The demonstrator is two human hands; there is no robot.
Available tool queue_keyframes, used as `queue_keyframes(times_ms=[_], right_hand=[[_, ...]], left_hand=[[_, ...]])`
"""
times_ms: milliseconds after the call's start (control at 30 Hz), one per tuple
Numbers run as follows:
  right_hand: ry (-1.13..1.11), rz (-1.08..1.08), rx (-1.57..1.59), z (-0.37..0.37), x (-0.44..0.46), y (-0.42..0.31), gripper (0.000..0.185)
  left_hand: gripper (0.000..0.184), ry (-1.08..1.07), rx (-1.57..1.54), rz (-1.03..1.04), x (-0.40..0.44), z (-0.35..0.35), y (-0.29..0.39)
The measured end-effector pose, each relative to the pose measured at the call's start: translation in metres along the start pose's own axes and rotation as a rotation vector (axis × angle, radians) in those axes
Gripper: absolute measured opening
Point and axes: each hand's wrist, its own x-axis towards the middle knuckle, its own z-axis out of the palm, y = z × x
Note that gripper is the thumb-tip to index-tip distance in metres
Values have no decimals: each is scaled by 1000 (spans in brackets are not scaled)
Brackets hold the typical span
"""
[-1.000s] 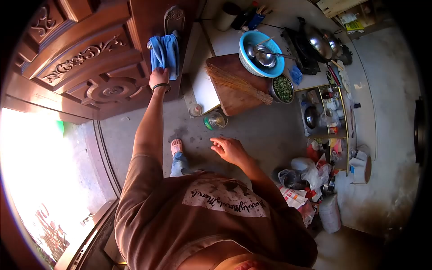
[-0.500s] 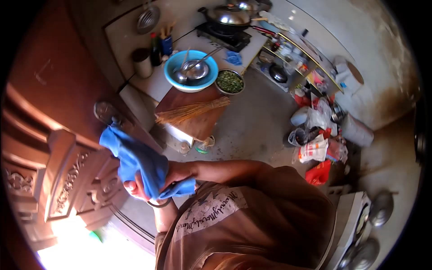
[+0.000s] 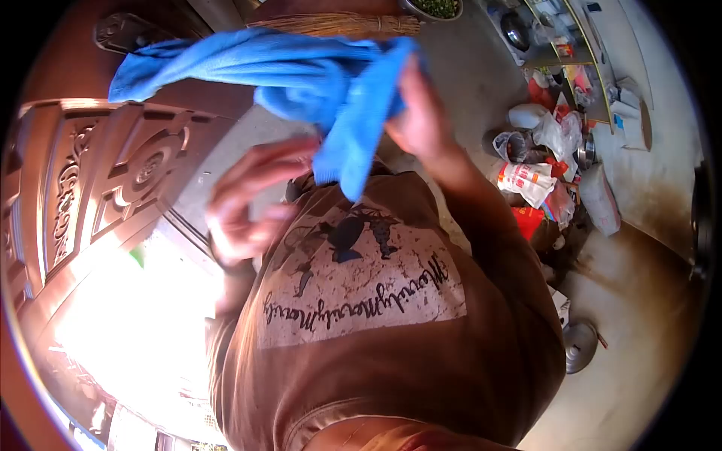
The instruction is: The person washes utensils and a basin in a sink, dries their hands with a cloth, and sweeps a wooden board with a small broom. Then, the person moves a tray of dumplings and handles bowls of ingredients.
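A blue cloth [image 3: 301, 68] is stretched sideways in front of my chest, with one end hanging down in the middle. My right hand [image 3: 421, 113] is closed on the cloth at its right end. My left hand [image 3: 256, 199] is below the cloth, blurred by motion, its fingers apart and nothing held in them. The carved brown door [image 3: 143, 165] stands to the left, its handle plate [image 3: 124, 34] just above the cloth's left end.
A straw broom [image 3: 338, 24] and a bowl of chopped greens [image 3: 436, 7] are at the top. Plastic bags [image 3: 526, 180] lie on the floor at the right, below a shelf rack [image 3: 598, 83]. A metal lid [image 3: 579, 346] is at the lower right.
The cloth was on the door handle, then bunched between both hands, and now spreads out higher up. My left hand has let go of it; the view has turned.
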Motion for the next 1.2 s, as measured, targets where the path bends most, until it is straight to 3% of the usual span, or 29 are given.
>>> queue_keyframes(times_ms=[67,100,133,200,267,367,400,433,467,500,567,600,667,733,767,833,933,967,1033,1067,1133,1200], right_hand=[[125,10,-200,-53,-28,-4,45],[145,53,-124,-66,-45,-31,37],[166,99,-45,-78,-60,-60,30],[-111,-123,-145,-101,-52,-93,24],[-465,-262,-337,-110,-42,-91,25],[-621,151,-407,-87,-58,-67,31],[-722,504,-409,-71,-59,-33,34],[-742,461,-267,-47,-62,14,34],[-709,182,-401,-40,-65,62,38],[-887,564,-538,-57,-54,107,37],[-710,1133,-167,-122,-79,204,38],[-338,1230,326,-162,-103,236,40],[-462,983,-361,-159,-91,203,43],[-464,748,-503,-149,-73,154,44],[-401,667,-310,-144,-68,129,43],[-494,447,-259,-132,-69,110,43],[-929,84,-714,-66,-75,127,46],[-804,-271,-789,-68,-82,153,43],[-810,238,-796,-78,-59,159,44],[-758,326,-778,-88,-56,163,44],[-661,475,-708,-96,-50,170,44],[-421,284,-611,-80,-47,139,47]], left_hand=[[31,251,99,-222,-32,-23,-13],[29,415,287,-344,-38,-28,-16],[26,433,470,-451,-49,-36,-24],[20,469,718,-670,-75,-46,-30],[20,420,711,-695,-73,-40,-30],[18,376,646,-702,-60,-18,-42],[18,321,671,-661,-50,-9,-45],[18,264,694,-619,-40,-1,-48],[20,243,658,-592,-37,4,-55],[21,189,673,-573,-32,10,-57],[23,83,701,-532,-22,19,-54],[25,48,695,-547,-23,20,-54],[25,-2,788,-575,-25,20,-54],[25,-31,860,-642,-32,24,-58],[26,-50,882,-684,-34,28,-62],[27,-125,897,-677,-33,35,-74],[29,-275,833,-574,-35,53,-89],[29,-313,786,-546,-34,56,-90],[25,-305,765,-571,-30,58,-91],[22,-302,740,-569,-26,61,-86],[17,-332,716,-546,-24,60,-82],[13,-443,656,-554,-27,65,-87]])
